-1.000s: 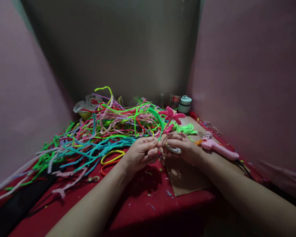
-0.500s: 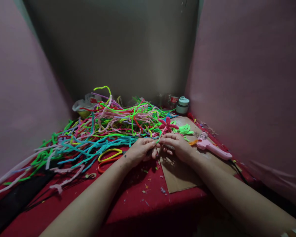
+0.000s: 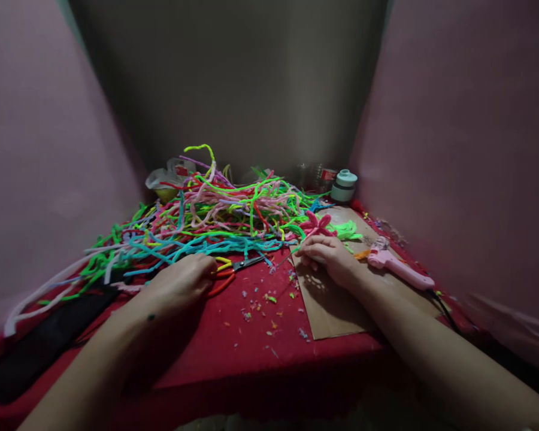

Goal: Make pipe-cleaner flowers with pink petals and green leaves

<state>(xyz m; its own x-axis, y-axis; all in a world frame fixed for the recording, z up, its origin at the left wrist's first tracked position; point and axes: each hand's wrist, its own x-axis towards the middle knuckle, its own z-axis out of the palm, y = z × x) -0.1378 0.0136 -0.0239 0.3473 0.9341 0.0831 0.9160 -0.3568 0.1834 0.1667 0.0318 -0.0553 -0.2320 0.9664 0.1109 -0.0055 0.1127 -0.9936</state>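
Note:
My right hand [image 3: 326,256] is closed around the stem of a pink pipe-cleaner flower [image 3: 318,224]. The five-petalled bloom stands above my fingers, and a thin stem end [image 3: 287,257] sticks out to the left. On the red cloth, my left hand [image 3: 191,276] has its curled fingers on the handles of a pair of scissors [image 3: 240,266], one loop yellow and one orange-red. The dark blades point right, toward the stem end. My left fingertips are partly hidden behind the back of the hand.
A tangled heap of coloured pipe cleaners [image 3: 233,209] fills the table's back. To the right, a pink glue gun [image 3: 397,266] lies on cardboard [image 3: 336,311], near bent green pipe cleaners [image 3: 347,230]. A pale green bottle [image 3: 344,185] stands behind. Fuzz scraps dot the red cloth [image 3: 233,365].
My left hand has let go of the stem and moved left onto the scissors' handles. My right hand keeps the flower. The view has shifted slightly.

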